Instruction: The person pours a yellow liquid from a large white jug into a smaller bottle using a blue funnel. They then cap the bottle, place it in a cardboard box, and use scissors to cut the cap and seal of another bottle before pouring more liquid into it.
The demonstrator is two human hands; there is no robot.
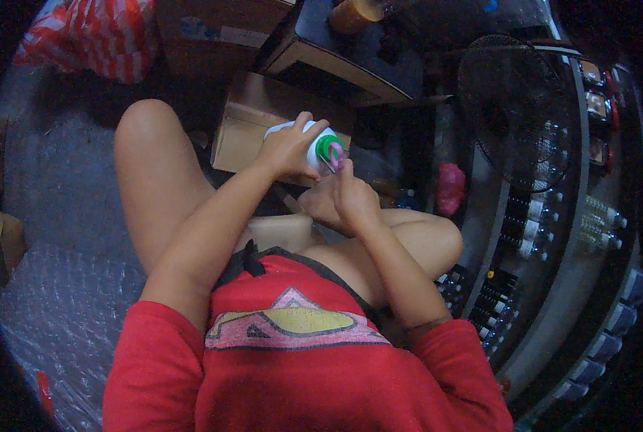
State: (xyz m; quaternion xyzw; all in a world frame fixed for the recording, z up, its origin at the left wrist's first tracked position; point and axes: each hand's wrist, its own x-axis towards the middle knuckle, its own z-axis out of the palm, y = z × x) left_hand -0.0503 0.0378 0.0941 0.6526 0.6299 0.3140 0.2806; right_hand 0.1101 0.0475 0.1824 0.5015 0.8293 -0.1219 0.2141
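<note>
My left hand (294,146) is wrapped around a white bottle (313,156) with a green cap (325,144). The bottle lies tilted in that hand, its capped end towards my right. The fingers of my right hand (354,189) pinch a pink looped item (335,154) against the front of the cap. A thin pale edge shows beside the loop, and I cannot tell exactly what the item is. Behind the bottle stands an open cardboard box (245,135), its inside hidden from here.
Shelves at the right hold several bottles (532,227). A black wire fan (508,108) stands before them, near a pink plastic bag (451,189). Bubble wrap (67,324) lies at the left. Beyond the box are a dark-topped stand (343,59) and a red-and-white striped bag (105,38).
</note>
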